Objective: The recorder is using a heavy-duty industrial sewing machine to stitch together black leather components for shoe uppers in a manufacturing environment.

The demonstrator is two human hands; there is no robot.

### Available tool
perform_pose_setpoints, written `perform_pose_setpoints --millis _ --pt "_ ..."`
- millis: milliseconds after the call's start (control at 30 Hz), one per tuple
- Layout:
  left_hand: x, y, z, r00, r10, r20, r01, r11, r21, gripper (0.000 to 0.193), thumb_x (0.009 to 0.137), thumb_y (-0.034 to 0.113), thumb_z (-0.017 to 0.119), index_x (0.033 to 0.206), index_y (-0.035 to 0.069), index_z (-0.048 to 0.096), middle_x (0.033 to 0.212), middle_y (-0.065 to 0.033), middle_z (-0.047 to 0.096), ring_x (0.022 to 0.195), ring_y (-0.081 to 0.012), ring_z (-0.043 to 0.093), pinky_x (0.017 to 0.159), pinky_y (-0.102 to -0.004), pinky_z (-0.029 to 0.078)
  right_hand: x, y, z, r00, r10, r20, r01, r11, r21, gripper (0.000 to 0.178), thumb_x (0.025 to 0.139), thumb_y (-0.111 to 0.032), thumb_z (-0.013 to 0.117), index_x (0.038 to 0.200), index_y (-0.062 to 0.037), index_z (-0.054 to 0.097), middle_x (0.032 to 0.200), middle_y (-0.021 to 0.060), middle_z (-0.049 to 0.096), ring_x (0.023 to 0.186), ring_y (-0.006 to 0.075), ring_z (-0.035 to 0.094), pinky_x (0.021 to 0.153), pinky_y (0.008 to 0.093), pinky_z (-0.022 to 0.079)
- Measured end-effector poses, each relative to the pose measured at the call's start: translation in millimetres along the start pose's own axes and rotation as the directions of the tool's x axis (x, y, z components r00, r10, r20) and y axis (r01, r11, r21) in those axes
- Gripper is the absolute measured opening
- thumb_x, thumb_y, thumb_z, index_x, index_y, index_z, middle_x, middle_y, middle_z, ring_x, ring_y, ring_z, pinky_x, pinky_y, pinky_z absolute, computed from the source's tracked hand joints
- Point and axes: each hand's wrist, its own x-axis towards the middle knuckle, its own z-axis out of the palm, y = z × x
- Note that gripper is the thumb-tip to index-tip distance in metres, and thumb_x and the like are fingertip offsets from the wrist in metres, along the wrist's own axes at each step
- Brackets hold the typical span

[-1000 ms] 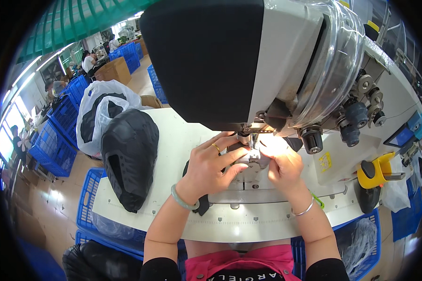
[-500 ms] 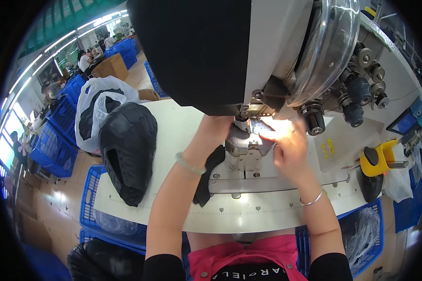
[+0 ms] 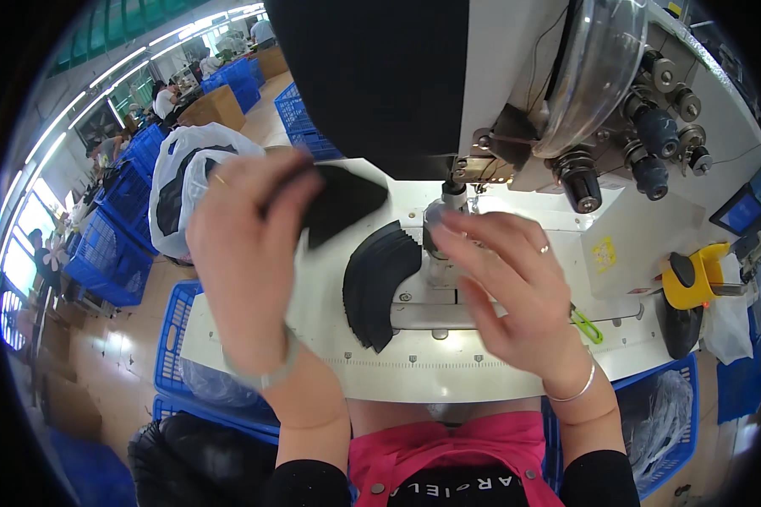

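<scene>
My left hand (image 3: 249,245), blurred by motion, is closed on a dark black piece of material (image 3: 347,203) over the left side of the white sewing table (image 3: 313,372). To the right of that hand lies a fanned stack of curved black pieces (image 3: 379,283) on the table. My right hand (image 3: 520,291) is raised before the sewing machine (image 3: 499,165), its fingers stretched and apart with nothing seen in them. It partly covers the machine's metal post (image 3: 438,262). Beside my right wrist lies a bright green tool (image 3: 585,325), partly hidden.
A white plastic bag (image 3: 173,186) with black pieces stands beyond the table's left end. Blue baskets (image 3: 171,338) sit below the table. Black thread-tension knobs (image 3: 577,182) stick out from the machine. A yellow holder (image 3: 689,279) stands at the right. People work in the background.
My left hand has left the machine's needle area and swung left, with black material in it. My right hand has lifted off the work. The curved stack, formerly mostly behind my left forearm, now shows.
</scene>
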Motion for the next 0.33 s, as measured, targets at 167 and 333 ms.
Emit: perform_pose_setpoints --millis 167,333 --pt "-34 48 -21 0.929 -0.101 0.355 0.233 0.907 -0.351 0.014 0.084 0.014 0.071 0.084 0.0 0.07 0.069 -0.0134 0.064 0.061 -0.0254 0.062 0.056 -0.0341 0.046 10 6 7 0.851 0.247 0.463 -0.519 0.527 0.673 0.027 0.088 -0.007 0.066 0.114 -0.0009 0.066 0.093 0.01 0.068 0.085 0.0186 0.065 0.078 0.0306 0.051" --pt "-65 20 5 0.6 -0.138 0.788 0.741 0.467 -0.482 0.023 0.095 0.021 0.067 0.083 0.001 0.071 0.07 -0.0089 0.07 0.064 -0.0185 0.065 0.06 -0.0309 0.047 -29 26 28 0.758 0.186 0.625 -0.643 0.046 0.765 0.021 0.095 -0.016 0.065 0.11 -0.0028 0.072 0.092 0.0052 0.071 0.084 0.0105 0.063 0.077 0.0259 0.05"
